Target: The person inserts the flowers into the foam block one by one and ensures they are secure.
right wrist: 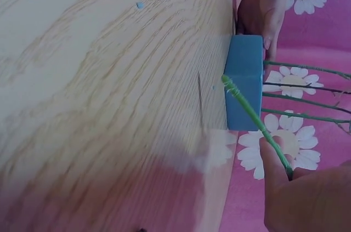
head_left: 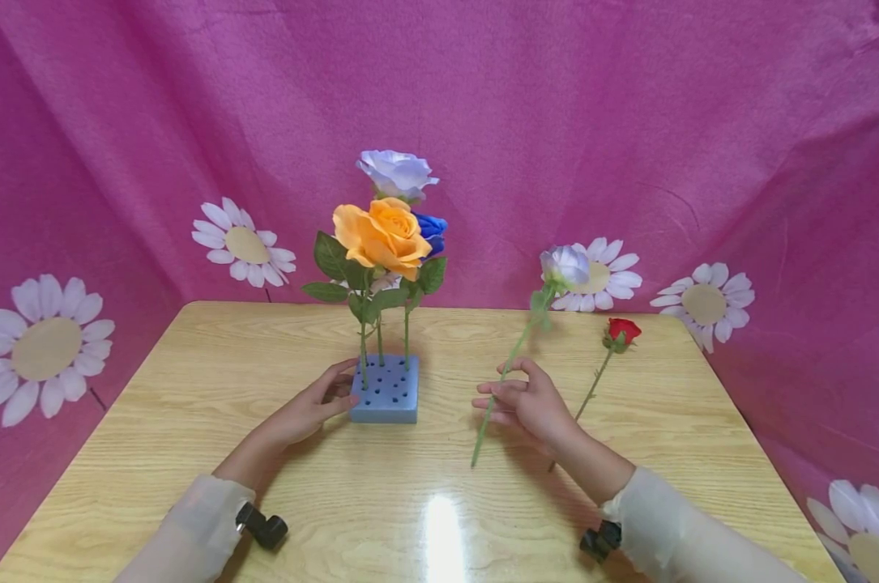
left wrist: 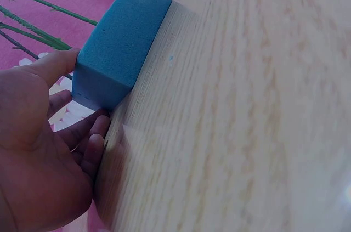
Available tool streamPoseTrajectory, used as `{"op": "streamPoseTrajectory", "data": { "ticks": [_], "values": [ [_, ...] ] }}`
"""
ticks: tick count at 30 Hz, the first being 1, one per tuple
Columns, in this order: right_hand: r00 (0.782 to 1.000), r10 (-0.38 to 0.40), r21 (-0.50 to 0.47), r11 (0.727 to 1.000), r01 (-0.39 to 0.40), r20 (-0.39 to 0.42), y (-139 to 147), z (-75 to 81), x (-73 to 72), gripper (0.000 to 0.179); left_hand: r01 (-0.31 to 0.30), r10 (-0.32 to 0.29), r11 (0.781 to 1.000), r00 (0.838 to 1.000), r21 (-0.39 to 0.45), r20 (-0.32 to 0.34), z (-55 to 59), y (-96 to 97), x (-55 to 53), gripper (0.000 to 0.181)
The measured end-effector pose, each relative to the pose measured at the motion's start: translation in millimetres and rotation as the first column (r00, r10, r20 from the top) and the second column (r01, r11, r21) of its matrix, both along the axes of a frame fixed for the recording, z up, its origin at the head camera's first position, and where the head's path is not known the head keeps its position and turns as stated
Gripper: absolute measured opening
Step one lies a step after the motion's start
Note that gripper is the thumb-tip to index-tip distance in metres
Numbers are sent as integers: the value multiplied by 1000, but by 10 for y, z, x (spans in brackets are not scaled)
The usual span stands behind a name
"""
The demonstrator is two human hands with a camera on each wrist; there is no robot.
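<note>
My left hand holds the left side of a blue foam block that has holes in its top. In the left wrist view the thumb lies at the block's upper edge, with the other fingers bent beside it. An orange rose, a pale lilac rose and a blue rose stand upright in the block. Right of it, my right hand pinches the green stem of a white-lilac flower. The flower tilts, bloom up and away, and its stem end overlaps the block in the right wrist view.
A red rose lies on the wooden table at the right, its stem partly behind my right forearm. Pink cloth printed with large daisies hangs behind and beside the table. Small blue crumbs lie on the tabletop.
</note>
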State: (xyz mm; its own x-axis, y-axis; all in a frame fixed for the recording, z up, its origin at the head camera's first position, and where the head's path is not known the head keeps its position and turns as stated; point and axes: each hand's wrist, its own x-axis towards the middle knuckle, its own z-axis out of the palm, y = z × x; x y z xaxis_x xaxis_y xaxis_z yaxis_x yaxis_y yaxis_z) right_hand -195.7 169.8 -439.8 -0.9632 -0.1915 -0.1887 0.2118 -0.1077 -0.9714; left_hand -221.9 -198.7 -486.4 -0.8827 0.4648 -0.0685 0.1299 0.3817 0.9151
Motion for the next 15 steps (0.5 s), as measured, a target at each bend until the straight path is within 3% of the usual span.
{"op": "streamPoseTrajectory", "data": {
  "ticks": [15],
  "values": [
    [992,-6,93,996,18,-127,-244,104,2,25,3,-3,1000,1000,-7,-19,5,-6,5,67]
  ]
}}
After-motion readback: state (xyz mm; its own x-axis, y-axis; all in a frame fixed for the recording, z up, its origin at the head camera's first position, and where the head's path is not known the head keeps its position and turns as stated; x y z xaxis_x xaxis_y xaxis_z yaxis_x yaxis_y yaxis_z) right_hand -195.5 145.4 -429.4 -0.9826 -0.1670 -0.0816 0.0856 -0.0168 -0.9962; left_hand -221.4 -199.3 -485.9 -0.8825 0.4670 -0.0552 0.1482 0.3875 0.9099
